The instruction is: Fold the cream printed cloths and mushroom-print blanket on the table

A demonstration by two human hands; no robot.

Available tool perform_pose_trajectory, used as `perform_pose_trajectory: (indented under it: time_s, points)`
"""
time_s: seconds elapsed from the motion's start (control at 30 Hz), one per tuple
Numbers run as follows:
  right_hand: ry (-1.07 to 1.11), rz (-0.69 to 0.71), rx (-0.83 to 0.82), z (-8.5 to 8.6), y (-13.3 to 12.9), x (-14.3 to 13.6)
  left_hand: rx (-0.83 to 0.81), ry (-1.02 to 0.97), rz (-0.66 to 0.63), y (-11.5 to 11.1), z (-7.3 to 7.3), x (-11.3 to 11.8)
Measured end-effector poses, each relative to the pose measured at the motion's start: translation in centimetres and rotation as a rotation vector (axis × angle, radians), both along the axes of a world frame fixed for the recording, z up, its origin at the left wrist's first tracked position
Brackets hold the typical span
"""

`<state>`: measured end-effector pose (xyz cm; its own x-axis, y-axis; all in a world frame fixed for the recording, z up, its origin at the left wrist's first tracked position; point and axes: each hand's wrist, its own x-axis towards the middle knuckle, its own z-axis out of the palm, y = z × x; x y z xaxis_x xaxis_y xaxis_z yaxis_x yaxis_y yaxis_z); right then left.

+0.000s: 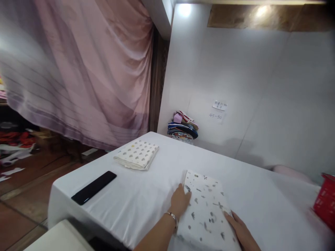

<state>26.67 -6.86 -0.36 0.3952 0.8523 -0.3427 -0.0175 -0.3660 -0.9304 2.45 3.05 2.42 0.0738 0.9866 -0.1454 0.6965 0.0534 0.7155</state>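
A folded white cloth (204,212) with small grey printed figures lies at the near side of the white-covered table. My left hand (180,201) grips its left edge, with the thumb over the top. On the opposite edge is my right hand (238,227), its thumb on the cloth and the other fingers partly hidden along the side. A second folded cloth (137,155), cream with grey spots and one yellow mark, rests farther off to the left, apart from both hands.
A black phone (94,187) lies near the left edge of the table (162,184). Beyond the far edge, a pile of folded fabrics (182,126) stands against the wall. A red basket (326,200) is at far right. A pink curtain (104,69) hangs at left.
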Motion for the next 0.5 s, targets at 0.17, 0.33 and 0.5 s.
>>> perform_pose_trajectory:
  time_s: [0.17, 0.33, 0.5]
  points:
    - [0.04, 0.031, -0.024, 1.4, -0.5, -0.3, -0.065, -0.047, -0.021, 0.9, 0.1, -0.3]
    - [0.056, 0.052, 0.009, 2.4, -0.8, -1.0, -0.14, -0.156, -0.035, 1.9, 0.0, -0.9]
    - [0.093, 0.1, 0.075, 3.2, -1.0, -1.6, -0.235, -0.328, 0.005, 2.6, -0.7, -1.1]
